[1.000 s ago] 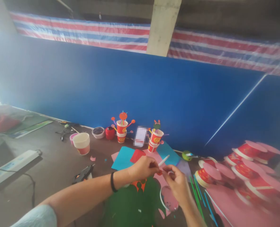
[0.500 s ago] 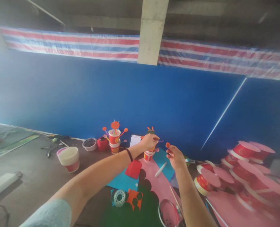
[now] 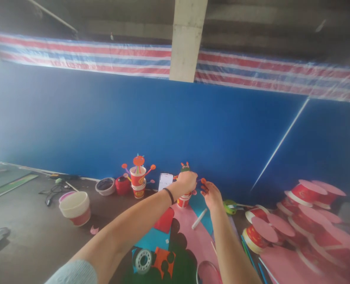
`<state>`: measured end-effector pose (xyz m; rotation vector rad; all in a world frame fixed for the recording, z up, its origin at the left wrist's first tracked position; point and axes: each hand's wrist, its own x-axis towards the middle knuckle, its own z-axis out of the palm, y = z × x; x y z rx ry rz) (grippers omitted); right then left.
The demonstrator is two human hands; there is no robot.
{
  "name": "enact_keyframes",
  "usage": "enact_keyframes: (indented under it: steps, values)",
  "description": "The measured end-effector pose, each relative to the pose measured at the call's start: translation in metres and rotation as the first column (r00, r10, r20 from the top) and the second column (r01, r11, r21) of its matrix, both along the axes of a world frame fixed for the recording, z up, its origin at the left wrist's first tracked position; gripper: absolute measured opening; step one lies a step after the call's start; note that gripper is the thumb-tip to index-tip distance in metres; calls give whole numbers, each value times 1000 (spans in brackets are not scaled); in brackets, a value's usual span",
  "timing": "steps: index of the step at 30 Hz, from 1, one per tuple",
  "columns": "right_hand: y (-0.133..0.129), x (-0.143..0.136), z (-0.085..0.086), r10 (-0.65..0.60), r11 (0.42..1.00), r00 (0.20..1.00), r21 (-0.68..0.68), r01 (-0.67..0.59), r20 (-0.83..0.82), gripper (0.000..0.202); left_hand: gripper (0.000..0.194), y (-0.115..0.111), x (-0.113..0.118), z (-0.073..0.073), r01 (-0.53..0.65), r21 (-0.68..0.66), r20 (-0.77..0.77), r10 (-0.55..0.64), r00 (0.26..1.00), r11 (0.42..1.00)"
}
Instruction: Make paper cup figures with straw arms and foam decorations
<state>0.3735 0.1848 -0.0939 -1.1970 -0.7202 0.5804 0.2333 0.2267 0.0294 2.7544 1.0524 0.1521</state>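
Observation:
My left hand [image 3: 188,181] is closed in front of a red-and-white paper cup figure [image 3: 183,202], hiding much of it. A short purple strip [image 3: 199,180] sticks out beside its fingertips, toward the right. My right hand [image 3: 212,195] pinches a small orange-red paper disc [image 3: 203,180] at the outer end of that strip. Whether disc and strip are joined I cannot tell. Above my left hand shows the figure's green top [image 3: 185,167] with red ears. To the left stands a similar figure of stacked cups [image 3: 138,178], with orange discs on strips.
A white pen [image 3: 199,219] lies on pink and blue sheets. Nearer are a tape roll [image 3: 143,261] and a cut orange sheet [image 3: 164,263]. Stacked paper bowls [image 3: 74,209] stand left; red drum-like pieces with pink discs [image 3: 263,228] crowd the right. A blue wall [image 3: 151,114] rises behind.
My right hand has moved left, bringing the orange-red disc up to the end of the purple strip. My left hand stays at the cup figure. The view has shifted slightly.

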Motion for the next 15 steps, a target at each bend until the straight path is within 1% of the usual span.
enact_keyframes:
  steps: [4,7,10,15]
  values:
    - [7,-1,-3,41,998,984,-44,-49,-175,27,30,2,0,-2,27,47,-8,-27,1000,999]
    - [10,-5,-4,47,998,964,-33,-58,-263,27,35,2,-1,-3,41,73,-12,-40,999,996]
    - [10,-11,-2,48,999,948,1,-50,-315,29,35,1,-3,-1,38,94,-24,-36,999,995]
    - [7,-19,2,45,998,938,52,-28,-344,26,26,-2,-1,6,31,113,-63,-24,998,993]
